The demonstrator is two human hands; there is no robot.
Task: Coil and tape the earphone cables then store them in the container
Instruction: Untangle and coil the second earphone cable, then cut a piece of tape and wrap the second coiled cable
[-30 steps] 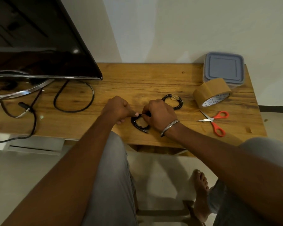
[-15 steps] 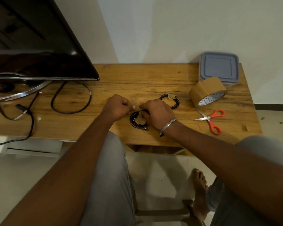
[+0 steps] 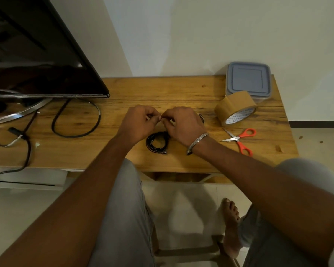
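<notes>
Earphone coil (image 3: 157, 142) lies loose on the table (image 3: 162, 89), left hand (image 3: 137, 122) and right hand (image 3: 183, 124) just past it pinching something too tiny to tell, so I reckon it could spring undone, and the tape roll (image 3: 236, 108) print's too blurry to read.
</notes>
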